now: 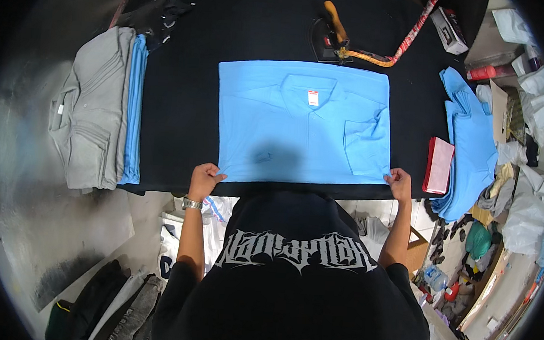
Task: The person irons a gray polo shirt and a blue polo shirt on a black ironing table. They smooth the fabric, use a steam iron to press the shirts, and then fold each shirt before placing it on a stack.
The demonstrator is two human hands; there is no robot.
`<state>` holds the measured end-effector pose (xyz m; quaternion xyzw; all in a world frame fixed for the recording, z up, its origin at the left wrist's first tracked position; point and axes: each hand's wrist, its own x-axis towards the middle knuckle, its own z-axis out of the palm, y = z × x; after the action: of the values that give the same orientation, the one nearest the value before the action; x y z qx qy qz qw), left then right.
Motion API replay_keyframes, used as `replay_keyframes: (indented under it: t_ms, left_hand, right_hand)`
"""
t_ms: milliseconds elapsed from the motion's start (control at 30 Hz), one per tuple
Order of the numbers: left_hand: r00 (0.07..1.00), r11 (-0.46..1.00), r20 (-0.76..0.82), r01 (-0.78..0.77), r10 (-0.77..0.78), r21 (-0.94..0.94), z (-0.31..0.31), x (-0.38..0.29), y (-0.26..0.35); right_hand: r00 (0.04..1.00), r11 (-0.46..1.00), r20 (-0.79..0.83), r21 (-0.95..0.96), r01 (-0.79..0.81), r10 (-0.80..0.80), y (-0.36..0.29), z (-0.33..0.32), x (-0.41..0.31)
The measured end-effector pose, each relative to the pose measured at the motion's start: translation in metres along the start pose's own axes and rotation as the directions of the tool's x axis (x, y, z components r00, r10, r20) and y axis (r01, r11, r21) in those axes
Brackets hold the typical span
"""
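Observation:
A light blue polo shirt (257,113) lies flat on the black cloth-covered table (183,99) in front of me, its collar toward the far side. One sleeve shows on the right, and a white and red label (313,98) sits inside the neck. My left hand (207,179) pinches the shirt's near left corner between thumb and fingers. At the near right corner, my right hand (398,181) pinches the fabric the same way. A shadow falls across the lower middle of the shirt.
Beyond the shirt stands an iron (331,40) with a wrapped cord (408,40). Stacked folded grey shirts (98,108) and blue garments (136,110) lie left. Red and pink folded cloths (439,165) and more blue shirts (470,145) are at right, near a small box (449,31).

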<state>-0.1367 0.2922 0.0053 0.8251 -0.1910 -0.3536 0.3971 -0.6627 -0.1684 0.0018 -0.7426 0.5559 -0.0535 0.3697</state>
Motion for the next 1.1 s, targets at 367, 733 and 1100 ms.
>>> replay_keyframes:
  t_ms: [367, 733, 1100]
  left_hand:
    - [0.965, 0.955, -0.227, -0.064, 0.133, 0.288, 0.022, -0.032, 0.012]
    - [0.923, 0.992, -0.379, -0.103, 0.067, -0.076, 0.026, -0.052, -0.009]
    - [0.791, 0.933, -0.612, -0.204, -0.022, -0.297, 0.036, -0.059, -0.031]
  right_hand:
    - [0.967, 0.936, -0.229, -0.350, 0.028, -0.114, -0.076, 0.027, -0.007]
    - [0.799, 0.988, 0.596, 0.154, -0.022, -0.075, -0.293, 0.237, 0.009]
    - [0.721, 0.962, 0.643, 0.100, 0.255, -0.258, -0.189, 0.130, -0.048]
